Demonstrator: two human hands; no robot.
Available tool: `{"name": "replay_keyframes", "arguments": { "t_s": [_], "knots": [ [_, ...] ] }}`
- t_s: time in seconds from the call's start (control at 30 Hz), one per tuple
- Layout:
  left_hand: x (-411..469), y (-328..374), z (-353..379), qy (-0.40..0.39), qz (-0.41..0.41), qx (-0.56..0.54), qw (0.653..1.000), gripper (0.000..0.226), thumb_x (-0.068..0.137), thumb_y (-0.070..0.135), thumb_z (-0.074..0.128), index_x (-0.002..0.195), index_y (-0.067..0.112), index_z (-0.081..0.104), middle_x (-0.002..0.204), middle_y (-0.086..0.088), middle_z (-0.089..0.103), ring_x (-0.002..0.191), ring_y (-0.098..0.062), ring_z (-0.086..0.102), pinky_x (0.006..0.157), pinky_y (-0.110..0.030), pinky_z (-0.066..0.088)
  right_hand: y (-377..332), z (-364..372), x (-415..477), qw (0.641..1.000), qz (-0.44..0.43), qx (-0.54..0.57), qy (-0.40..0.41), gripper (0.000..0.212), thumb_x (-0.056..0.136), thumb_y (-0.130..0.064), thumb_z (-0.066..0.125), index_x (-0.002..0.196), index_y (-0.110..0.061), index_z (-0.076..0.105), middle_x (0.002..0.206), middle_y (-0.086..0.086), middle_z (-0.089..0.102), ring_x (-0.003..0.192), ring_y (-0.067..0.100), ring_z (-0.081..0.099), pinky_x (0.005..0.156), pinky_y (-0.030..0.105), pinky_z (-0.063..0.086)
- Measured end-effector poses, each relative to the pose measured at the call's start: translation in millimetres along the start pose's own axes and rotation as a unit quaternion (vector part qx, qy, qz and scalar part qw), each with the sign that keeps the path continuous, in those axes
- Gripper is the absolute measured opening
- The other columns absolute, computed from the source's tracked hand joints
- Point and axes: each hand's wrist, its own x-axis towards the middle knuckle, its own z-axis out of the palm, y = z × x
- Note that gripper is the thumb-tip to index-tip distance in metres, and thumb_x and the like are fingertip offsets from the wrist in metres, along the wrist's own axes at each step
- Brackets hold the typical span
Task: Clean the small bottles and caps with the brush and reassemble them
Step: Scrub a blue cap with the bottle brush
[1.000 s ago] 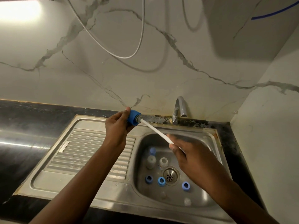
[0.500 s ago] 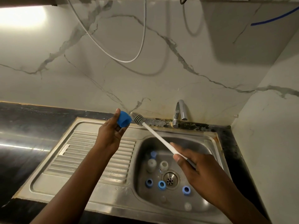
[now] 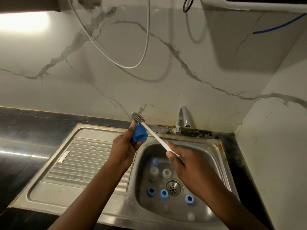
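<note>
A pale marble wall (image 3: pixel 116 88) fills the far side, with a dark counter (image 3: pixel 25 130) below it on the left. Set into the counter is a steel sink (image 3: pixel 66 193), its ribbed drainboard (image 3: pixel 86 160) to the left of the basin and a tap (image 3: pixel 182 118) at the far edge.

Above the basin's far left corner, the left hand (image 3: pixel 124 146) grips a blue cap (image 3: pixel 139 134), fingers curled round it, with its open end facing near. The right hand (image 3: pixel 187 165) is wrapped round the white handle of the brush (image 3: pixel 154 133). The grey bristle head sits outside the cap, just beyond its far end.

In the basin, two pale bottles (image 3: pixel 153 173) stand just left of the drain (image 3: pixel 172 189). Loose blue caps (image 3: pixel 164 194) lie around them.
</note>
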Motion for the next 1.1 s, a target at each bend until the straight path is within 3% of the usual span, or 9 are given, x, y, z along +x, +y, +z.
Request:
{"name": "replay_keyframes", "arguments": {
  "t_s": [0.17,0.23,0.37,0.5,0.57,0.77,0.93,1.0,1.1],
  "knots": [
    [10.3,7.5,-6.6,0.022,0.011,-0.041,0.999,0.044,0.098,0.032,0.069,0.129,0.001,0.063,0.12,-0.021,0.075,0.106,-0.03,0.077,0.075,-0.035,0.066,3.3,1.6,-10.4,1.0,-0.003,0.0,-0.013,0.048,0.104,-0.051,0.047,0.152,-0.047,0.042,0.083,-0.014,0.068,0.079,-0.002,0.069,0.07,0.021,0.06],
    [14.5,12.3,-9.7,0.032,0.011,-0.051,0.998,0.048,0.096,0.032,0.07,0.13,0.0,0.063,0.124,-0.022,0.073,0.108,-0.031,0.076,0.079,-0.037,0.066,8.7,2.8,-16.8,1.0,0.005,0.01,-0.025,0.047,0.103,-0.055,0.044,0.15,-0.054,0.04,0.073,-0.006,0.067,0.071,0.004,0.069,0.061,0.026,0.06],
    [18.2,15.4,-12.5,0.051,0.005,-0.065,0.997,0.047,0.097,0.032,0.069,0.131,0.001,0.063,0.123,-0.023,0.073,0.104,-0.031,0.078,0.075,-0.036,0.066,13.7,4.8,-26.9,0.998,0.031,0.032,-0.045,0.048,0.097,-0.066,0.039,0.145,-0.063,0.04,0.077,-0.011,0.069,0.06,0.008,0.068,0.056,0.033,0.061],
    [7.9,1.9,-4.9,0.031,-0.013,-0.031,0.999,0.038,0.102,0.032,0.064,0.127,0.004,0.064,0.112,-0.019,0.078,0.099,-0.03,0.079,0.07,-0.034,0.066,13.7,3.2,-20.8,0.999,0.028,0.018,-0.038,0.047,0.101,-0.058,0.041,0.148,-0.053,0.043,0.075,-0.039,0.061,0.07,-0.007,0.066,0.055,0.016,0.051],
    [3.4,-1.0,-1.2,0.021,-0.015,-0.033,0.999,0.037,0.102,0.032,0.064,0.127,0.004,0.064,0.111,-0.019,0.078,0.097,-0.031,0.079,0.068,-0.034,0.066,11.5,4.5,-15.4,0.999,0.021,0.012,-0.028,0.043,0.105,-0.051,0.044,0.149,-0.051,0.044,0.073,-0.044,0.058,0.076,-0.015,0.063,0.058,0.011,0.048],
    [-4.9,-3.6,9.1,-0.002,-0.031,-0.025,0.999,0.036,0.104,0.032,0.062,0.126,0.003,0.062,0.104,-0.02,0.078,0.089,-0.031,0.079,0.065,-0.033,0.065,8.1,7.0,-1.1,1.0,0.019,0.002,0.004,0.047,0.106,-0.049,0.047,0.153,-0.044,0.044,0.084,-0.022,0.062,0.084,-0.005,0.068,0.072,0.01,0.055],
    [7.7,10.8,1.6,0.024,-0.002,-0.066,0.998,0.037,0.104,0.028,0.062,0.128,0.0,0.062,0.12,-0.024,0.073,0.095,-0.03,0.079,0.076,-0.04,0.067,10.6,5.5,-13.8,1.0,0.014,0.005,-0.018,0.051,0.098,-0.062,0.035,0.149,-0.056,0.038,0.065,-0.013,0.062,0.072,-0.008,0.066,0.059,0.017,0.056],
    [12.8,14.8,-2.6,0.038,0.003,-0.084,0.996,0.039,0.104,0.028,0.063,0.129,-0.001,0.062,0.123,-0.025,0.072,0.097,-0.03,0.079,0.083,-0.042,0.066,12.1,4.1,-22.0,0.999,0.022,0.016,-0.03,0.054,0.095,-0.064,0.034,0.148,-0.057,0.042,0.067,-0.012,0.065,0.067,-0.003,0.068,0.059,0.02,0.058],
    [13.4,15.9,-4.5,0.044,-0.004,-0.1,0.994,0.042,0.104,0.03,0.064,0.133,-0.001,0.06,0.118,-0.024,0.075,0.097,-0.031,0.079,0.08,-0.041,0.067,11.5,4.0,-29.7,0.999,0.026,0.026,-0.037,0.055,0.094,-0.064,0.035,0.148,-0.058,0.041,0.072,-0.008,0.068,0.069,0.004,0.07,0.062,0.026,0.061]
  ]
}}
